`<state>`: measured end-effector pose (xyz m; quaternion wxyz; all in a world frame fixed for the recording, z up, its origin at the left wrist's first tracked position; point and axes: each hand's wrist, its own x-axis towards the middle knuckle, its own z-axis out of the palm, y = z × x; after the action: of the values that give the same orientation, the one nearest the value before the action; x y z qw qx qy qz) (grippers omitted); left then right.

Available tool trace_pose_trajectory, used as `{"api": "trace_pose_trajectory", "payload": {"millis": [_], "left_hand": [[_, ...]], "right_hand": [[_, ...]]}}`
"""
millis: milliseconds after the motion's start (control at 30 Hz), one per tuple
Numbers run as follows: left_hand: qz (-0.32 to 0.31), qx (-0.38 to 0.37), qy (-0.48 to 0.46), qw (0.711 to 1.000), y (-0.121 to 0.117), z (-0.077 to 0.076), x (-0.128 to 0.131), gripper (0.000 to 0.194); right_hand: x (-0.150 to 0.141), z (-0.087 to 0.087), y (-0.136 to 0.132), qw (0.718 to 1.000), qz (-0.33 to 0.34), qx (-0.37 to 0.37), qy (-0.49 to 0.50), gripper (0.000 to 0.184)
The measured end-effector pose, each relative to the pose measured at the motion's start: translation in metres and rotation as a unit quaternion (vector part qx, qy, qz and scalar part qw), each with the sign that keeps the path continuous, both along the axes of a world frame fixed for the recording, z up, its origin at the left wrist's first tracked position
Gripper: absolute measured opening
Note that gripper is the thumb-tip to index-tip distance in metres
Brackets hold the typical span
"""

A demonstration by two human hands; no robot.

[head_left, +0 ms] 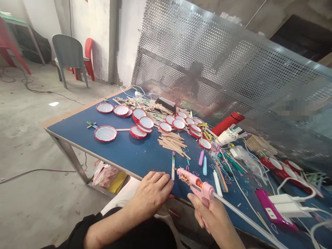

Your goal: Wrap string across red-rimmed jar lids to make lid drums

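My right hand [211, 216] is wrapped round a pink hot glue gun [198, 185], its nozzle pointing left. A long translucent glue stick [246, 218] trails from the gun's back. At the table's front edge my left hand [153, 190] has its fingers closed on the near end of a wooden craft stick [173, 167], whose far end is painted green and dark. The nozzle is close to this stick's right side; whether they touch I cannot tell. Beyond lie a pile of plain craft sticks [172, 143] and several red-rimmed round discs [105, 133].
Purple and blue marker-like tubes [201, 158] lie beyond the glue gun. On the right are a purple power strip [276, 209] with white cables, a white cup of pens [228, 135] and a red flask [228, 123]. A perforated metal panel [207, 45] stands along the table's back.
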<state>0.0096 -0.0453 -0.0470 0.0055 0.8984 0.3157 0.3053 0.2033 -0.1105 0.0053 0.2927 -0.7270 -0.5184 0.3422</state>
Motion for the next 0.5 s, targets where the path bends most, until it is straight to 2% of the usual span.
{"api": "trace_pose_trajectory", "payload": {"millis": [200,500], "left_hand": [[-0.001,0.001,0.0,1.0,0.0,0.0,-0.001,0.031],[0.001,0.002,0.002,1.0,0.0,-0.002,0.0,0.031]], "right_hand": [[0.001,-0.002,0.003,1.0,-0.013,0.017,0.012,0.045],[-0.003,0.001,0.009,1.0,0.003,0.024,0.01,0.045]]}}
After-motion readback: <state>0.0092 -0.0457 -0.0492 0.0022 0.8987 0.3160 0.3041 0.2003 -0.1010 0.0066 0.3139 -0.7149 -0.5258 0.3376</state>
